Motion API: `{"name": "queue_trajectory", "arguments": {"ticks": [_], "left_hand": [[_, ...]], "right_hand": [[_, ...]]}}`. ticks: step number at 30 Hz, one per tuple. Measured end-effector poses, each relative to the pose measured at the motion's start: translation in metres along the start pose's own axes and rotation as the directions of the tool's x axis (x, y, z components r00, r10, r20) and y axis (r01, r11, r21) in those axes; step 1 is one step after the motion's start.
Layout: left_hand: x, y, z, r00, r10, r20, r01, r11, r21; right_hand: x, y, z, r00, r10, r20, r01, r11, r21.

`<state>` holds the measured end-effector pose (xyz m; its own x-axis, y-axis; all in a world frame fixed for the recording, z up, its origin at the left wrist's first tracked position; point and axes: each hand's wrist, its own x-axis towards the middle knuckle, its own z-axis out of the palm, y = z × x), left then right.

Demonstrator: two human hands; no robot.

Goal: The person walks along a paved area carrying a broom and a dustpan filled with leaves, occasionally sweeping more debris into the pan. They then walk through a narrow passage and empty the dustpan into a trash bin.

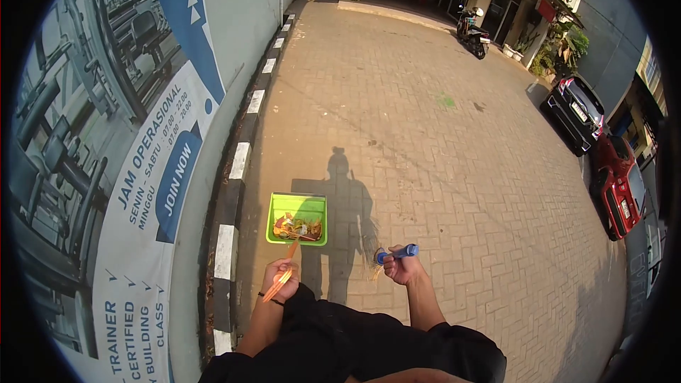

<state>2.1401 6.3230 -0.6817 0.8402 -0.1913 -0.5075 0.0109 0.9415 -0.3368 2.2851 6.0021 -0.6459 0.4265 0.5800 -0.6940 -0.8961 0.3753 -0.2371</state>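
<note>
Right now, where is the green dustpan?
In the head view, the green dustpan sits low on the brick paving, held by its orange handle in the left hand, beside the striped curb.

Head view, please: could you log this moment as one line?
left hand: grips orange handle of green dustpan | dustpan: holds dry leaves | right hand: grips blue broom handle | ground: brick paving

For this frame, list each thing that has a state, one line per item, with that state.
Green dustpan: held off the ground, partly filled with dry leaves.
Left hand: closed on the dustpan's orange handle.
Right hand: closed on a blue broom handle.
Motorbike: parked, no rider.
Black car: parked.
Red car: parked.
</note>
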Motion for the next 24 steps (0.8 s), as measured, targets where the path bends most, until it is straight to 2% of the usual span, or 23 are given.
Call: {"name": "queue_trajectory", "arguments": {"ticks": [1, 4, 5, 9, 12, 16, 18, 24], "left_hand": [[0.029, 0.016, 0.017, 0.999, 0.000, -0.043, -0.001, 1.000, -0.031], [0.125, 0.062, 0.066, 0.998, 0.004, -0.070, -0.006, 1.000, -0.025], [0.157, 0.078, 0.085, 0.999, 0.013, -0.030, -0.010, 0.997, 0.075], [0.291, 0.165, 0.165, 0.998, 0.044, -0.054, -0.032, 0.980, 0.196], [0.377, 0.226, 0.242, 0.996, 0.019, -0.082, -0.009, 0.992, 0.127], [0.460, 0.267, 0.359, 0.997, -0.073, -0.029, 0.077, 0.973, 0.219], [0.520, 0.297, 0.394, 0.998, -0.056, -0.043, 0.062, 0.985, 0.158], [0.698, 0.406, 0.499, 0.996, -0.093, 0.015, 0.092, 0.996, 0.012]], "right_hand": [[0.025, -0.031, 0.016, 0.998, -0.017, 0.055, 0.018, 1.000, -0.024], [0.104, -0.120, 0.046, 0.998, -0.009, 0.064, 0.003, 0.997, 0.081], [0.132, -0.143, 0.055, 0.998, -0.004, 0.069, -0.004, 0.993, 0.120], [0.218, -0.219, 0.093, 0.992, -0.117, 0.051, 0.108, 0.982, 0.155], [0.270, -0.279, 0.145, 0.987, -0.158, -0.004, 0.157, 0.982, 0.107], [0.338, -0.355, 0.218, 0.988, -0.153, -0.031, 0.154, 0.987, 0.036], [0.395, -0.389, 0.231, 0.993, -0.088, 0.082, 0.077, 0.988, 0.136], [0.587, -0.520, 0.285, 0.999, 0.009, 0.032, -0.010, 0.999, 0.048]]}}
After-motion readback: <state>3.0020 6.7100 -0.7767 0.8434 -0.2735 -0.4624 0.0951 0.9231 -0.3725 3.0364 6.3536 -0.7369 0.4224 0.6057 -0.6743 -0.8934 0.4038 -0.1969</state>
